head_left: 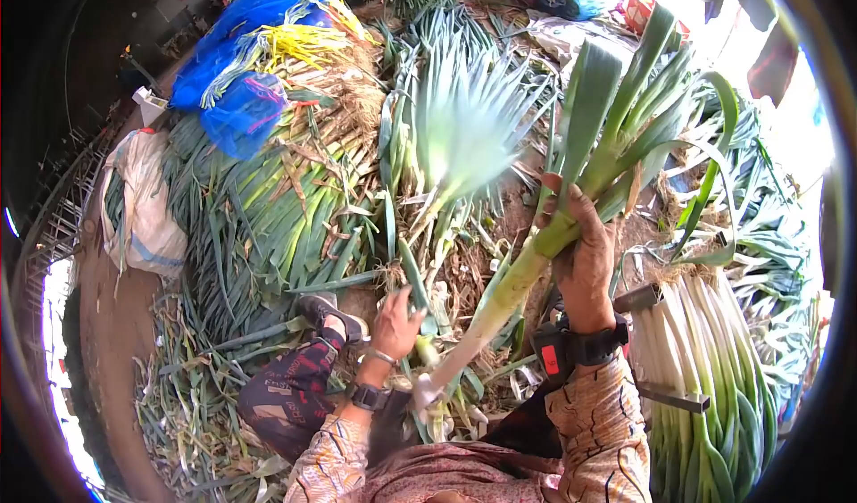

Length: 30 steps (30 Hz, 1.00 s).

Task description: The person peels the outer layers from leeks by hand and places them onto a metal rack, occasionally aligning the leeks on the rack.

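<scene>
My right hand (585, 244) is wrapped round a thick leek (504, 293) where the pale stalk turns to green leaves. The leek slants across the view, its leaves fanning out at the upper right and its white root end low, near my lap. Left of that stalk is my left hand (395, 324), its fingers apart and nothing seen in them. Loose leaf trimmings (446, 387) lie below and between my hands.
At the right, trimmed leeks (705, 351) lie bundled in a metal frame (674, 399). Heaped leeks (259, 191) fill the left, with a blue net bag (241, 119) and yellow strips on top. A white sack (143, 199) stands far left. More leeks (455, 101) lie ahead.
</scene>
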{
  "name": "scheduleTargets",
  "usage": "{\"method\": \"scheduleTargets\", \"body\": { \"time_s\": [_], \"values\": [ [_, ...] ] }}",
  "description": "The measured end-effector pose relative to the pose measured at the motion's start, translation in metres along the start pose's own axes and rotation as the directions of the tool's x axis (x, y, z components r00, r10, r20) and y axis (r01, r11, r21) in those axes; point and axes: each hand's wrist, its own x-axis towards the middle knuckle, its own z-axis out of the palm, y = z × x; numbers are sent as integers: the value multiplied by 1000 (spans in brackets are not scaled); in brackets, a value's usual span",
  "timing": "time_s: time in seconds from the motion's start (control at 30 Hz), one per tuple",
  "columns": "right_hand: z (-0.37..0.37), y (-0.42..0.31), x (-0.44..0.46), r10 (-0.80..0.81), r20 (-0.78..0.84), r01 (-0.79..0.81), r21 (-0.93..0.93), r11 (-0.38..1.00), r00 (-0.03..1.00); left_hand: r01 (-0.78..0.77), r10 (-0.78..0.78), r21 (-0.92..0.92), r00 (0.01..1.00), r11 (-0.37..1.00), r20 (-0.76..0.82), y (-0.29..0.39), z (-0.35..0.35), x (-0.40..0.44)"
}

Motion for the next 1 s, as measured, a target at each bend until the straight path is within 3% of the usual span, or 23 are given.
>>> {"method": "scheduleTargets", "body": {
  "time_s": [0.07, 0.1, 0.13, 0.17, 0.2, 0.37, 0.4, 0.5, 0.53, 0.63, 0.7, 0.73, 0.8, 0.83, 0.87, 0.9, 0.93, 0.97, 1.0],
  "values": [
    [-3, 5, 2, -22, -19, 22, -1, 1000, 1000, -76, 55, -467, 997, 881, -59, 60, -20, 23],
    [-4, 7, 3, -34, -28, 34, -4, 999, 999, -220, 188, -555, 975, 802, -116, 103, -35, 27],
    [-4, 10, 3, 6, -75, -7, -6, 1000, 997, -471, 384, -379, 878, 797, -285, 108, -14, 38],
    [-2, 11, 4, -5, -91, 6, 9, 1000, 996, -426, 336, -457, 903, 781, -267, 149, -31, 33],
    [0, 14, 5, -18, -109, 21, 27, 999, 994, -427, 327, -408, 898, 807, -295, 163, -32, 34],
    [-2, 6, 9, -101, -175, 101, -9, 995, 979, -353, 228, -269, 886, 896, -404, 187, -22, 32],
    [-5, 6, 10, -101, -172, 99, -20, 995, 980, -335, 199, -342, 905, 878, -376, 190, -23, 33],
    [-14, 8, 12, -78, -190, 75, -24, 997, 979, -402, 300, -138, 834, 905, -463, 196, -16, 31],
    [-14, 8, 11, -81, -195, 77, -28, 997, 977, -420, 297, -198, 840, 885, -454, 193, -13, 32],
    [-13, 7, 7, -90, -203, 82, -48, 995, 975, -448, 369, -111, 834, 887, -410, 187, -12, 29],
    [-9, 8, 7, -99, -197, 88, -63, 994, 975, -560, 487, -86, 779, 824, -395, 175, -13, 18],
    [-6, 4, 8, -118, -179, 111, -51, 992, 977, -614, 544, -74, 744, 786, -389, 170, -16, 12],
    [3, -7, 9, -159, -157, 156, -30, 987, 975, -632, 535, -405, 775, 661, -336, 159, -46, -13],
    [-1, -6, 10, -164, -154, 157, -59, 986, 974, -529, 439, -598, 845, 602, -306, 155, -62, -34],
    [-7, -5, 13, -167, -150, 155, -85, 984, 974, -514, 400, -686, 852, 514, -339, 142, -72, -50],
    [-10, -4, 16, -169, -142, 154, -108, 982, 975, -457, 258, -806, 887, 377, -382, 138, -83, -68],
    [-10, -2, 18, -169, -179, 166, -32, 986, 969, -298, 114, -926, 954, 232, -278, 133, -97, -89],
    [-12, -1, 21, -213, -174, 210, -39, 977, 961, -333, 57, -934, 943, 129, -329, 117, -100, -103],
    [-19, 2, 25, -186, -199, 187, -15, 982, 962, -245, -52, -969, 969, -27, -243, 106, -108, -120]
  ]
}}
